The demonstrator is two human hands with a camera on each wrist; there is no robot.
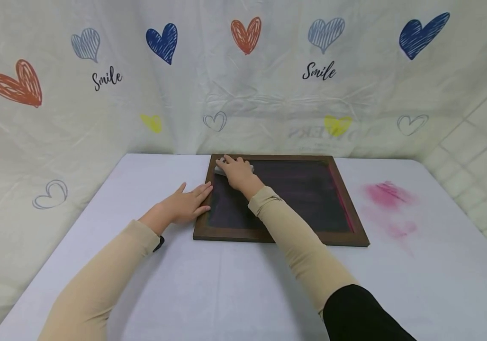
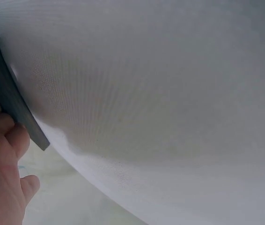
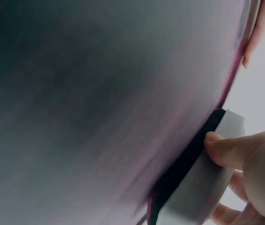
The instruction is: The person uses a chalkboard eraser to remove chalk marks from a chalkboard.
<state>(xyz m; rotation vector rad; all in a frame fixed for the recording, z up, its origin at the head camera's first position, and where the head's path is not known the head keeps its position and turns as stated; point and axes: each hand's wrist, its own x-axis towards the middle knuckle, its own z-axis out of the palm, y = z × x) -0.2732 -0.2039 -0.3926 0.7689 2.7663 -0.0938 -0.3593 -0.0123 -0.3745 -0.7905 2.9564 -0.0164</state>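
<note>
A small chalkboard (image 1: 299,194) in a brown wooden frame lies on the white-covered table. Pinkish smears run over its dark surface, brightest along the right inner edge. My right hand (image 1: 238,174) grips a chalkboard eraser (image 3: 202,178), pale on its back with a dark felt face, and holds it against the board's upper left corner. In the right wrist view the thumb lies along the eraser's side and the fingers curl behind it. My left hand (image 1: 188,203) rests with spread, fairly straight fingers on the frame's left side; the left wrist view shows its fingertips at the frame edge.
Pink dust smudges (image 1: 388,195) mark the white tablecloth (image 1: 209,289) to the right of the board. Behind the table hangs a pale curtain (image 1: 243,94) printed with hearts and "Smile", close to the board's far edge.
</note>
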